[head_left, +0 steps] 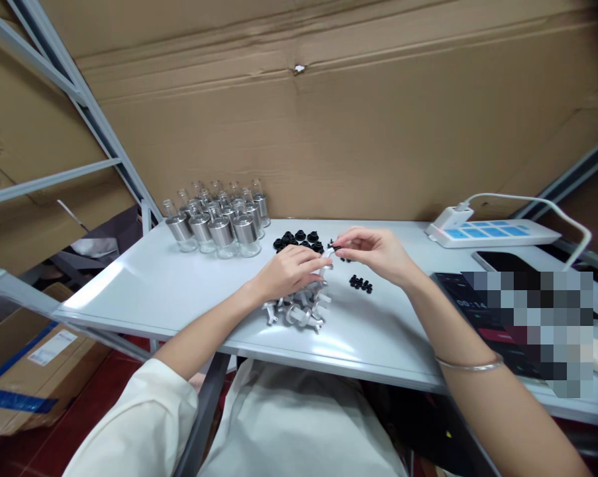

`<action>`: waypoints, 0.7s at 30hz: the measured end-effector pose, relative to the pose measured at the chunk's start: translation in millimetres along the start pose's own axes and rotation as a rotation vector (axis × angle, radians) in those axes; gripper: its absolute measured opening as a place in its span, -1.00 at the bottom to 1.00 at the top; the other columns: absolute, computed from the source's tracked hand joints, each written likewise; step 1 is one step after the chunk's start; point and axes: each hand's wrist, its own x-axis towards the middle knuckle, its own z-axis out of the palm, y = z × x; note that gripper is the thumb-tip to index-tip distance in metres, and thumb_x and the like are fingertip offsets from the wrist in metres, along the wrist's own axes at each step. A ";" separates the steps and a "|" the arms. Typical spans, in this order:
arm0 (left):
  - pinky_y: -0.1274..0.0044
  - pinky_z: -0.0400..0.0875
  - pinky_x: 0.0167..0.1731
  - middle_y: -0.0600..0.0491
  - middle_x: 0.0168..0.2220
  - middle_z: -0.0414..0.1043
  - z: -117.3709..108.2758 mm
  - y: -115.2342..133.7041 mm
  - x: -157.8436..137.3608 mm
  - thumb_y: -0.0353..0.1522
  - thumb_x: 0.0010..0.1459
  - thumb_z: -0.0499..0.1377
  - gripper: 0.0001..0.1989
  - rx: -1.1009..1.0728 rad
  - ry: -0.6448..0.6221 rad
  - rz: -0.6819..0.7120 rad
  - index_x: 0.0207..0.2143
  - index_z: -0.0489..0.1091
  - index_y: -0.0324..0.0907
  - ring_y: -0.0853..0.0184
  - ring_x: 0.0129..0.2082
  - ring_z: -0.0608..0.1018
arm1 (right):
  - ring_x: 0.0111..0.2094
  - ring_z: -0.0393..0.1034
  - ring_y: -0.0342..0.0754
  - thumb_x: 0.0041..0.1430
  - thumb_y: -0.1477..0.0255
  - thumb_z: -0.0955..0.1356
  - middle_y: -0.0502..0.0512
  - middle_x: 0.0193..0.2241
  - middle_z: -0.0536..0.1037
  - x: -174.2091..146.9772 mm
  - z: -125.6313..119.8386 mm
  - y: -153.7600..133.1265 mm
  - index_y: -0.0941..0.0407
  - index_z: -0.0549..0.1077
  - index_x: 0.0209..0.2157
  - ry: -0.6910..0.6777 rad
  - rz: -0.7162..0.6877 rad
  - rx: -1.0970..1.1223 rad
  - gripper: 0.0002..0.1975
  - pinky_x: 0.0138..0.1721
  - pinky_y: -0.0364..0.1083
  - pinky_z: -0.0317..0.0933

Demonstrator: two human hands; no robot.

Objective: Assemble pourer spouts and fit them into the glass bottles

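Note:
My left hand (pixel 289 270) is closed around a silver pour spout (pixel 327 254), whose curved tip sticks out past the fingers. At that tip, my right hand (pixel 375 252) pinches a small black cap (pixel 335 248); whether the cap sits on the spout or only touches it, I cannot tell. Below my left hand lies a heap of silver spouts (pixel 299 314) with pale stems. A cluster of small black caps (pixel 361 284) rests on the table under my right hand. Larger black stoppers (pixel 300 236) are grouped just behind my left hand, which partly covers them.
Several glass bottles (pixel 222 233) with metal sleeves stand at the back left of the white table (pixel 130 291). A power strip (pixel 497 232) with a plugged-in charger and cable lies at the back right. Nearer are a phone (pixel 502 260) and a dark screen showing a timer (pixel 470 304). Cardboard (pixel 368 132) walls the back.

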 end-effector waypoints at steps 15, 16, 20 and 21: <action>0.46 0.40 -0.17 -0.07 -0.20 0.50 1.5 -0.9 -0.1 -0.27 0.27 0.00 -0.70 0.015 -0.008 0.010 -0.06 0.37 -0.23 0.33 -0.16 0.51 | -0.48 0.26 -0.17 -0.17 0.28 0.50 0.05 -0.42 0.46 1.0 -1.5 4.0 0.09 0.57 -0.47 -0.040 -0.081 -0.066 -0.80 -0.41 -0.06 0.22; 0.46 0.40 -0.17 -0.07 -0.20 0.50 1.7 -0.9 0.0 -0.27 0.27 0.00 -0.70 0.017 -0.012 0.005 -0.06 0.37 -0.22 0.33 -0.16 0.51 | -0.48 0.27 -0.16 -0.16 0.28 0.50 0.05 -0.41 0.46 0.9 -1.5 3.8 0.09 0.57 -0.46 -0.041 -0.079 -0.069 -0.80 -0.40 -0.06 0.22; 0.48 0.40 -0.19 -0.05 -0.21 0.50 1.3 -0.4 0.3 -0.27 0.27 0.01 -0.72 0.031 0.017 0.020 -0.09 0.38 -0.22 0.34 -0.18 0.51 | -0.45 0.29 -0.14 -0.15 0.27 0.50 0.06 -0.42 0.46 0.3 -1.5 2.5 0.09 0.57 -0.46 -0.038 -0.073 -0.088 -0.79 -0.37 -0.05 0.23; 0.48 0.40 -0.19 -0.05 -0.21 0.51 1.0 -0.1 0.5 -0.28 0.26 0.02 -0.72 0.034 0.030 0.030 -0.10 0.38 -0.23 0.34 -0.19 0.51 | -0.45 0.29 -0.14 -0.15 0.26 0.49 0.06 -0.42 0.46 0.1 -1.5 2.2 0.09 0.57 -0.46 -0.036 -0.072 -0.095 -0.79 -0.37 -0.05 0.23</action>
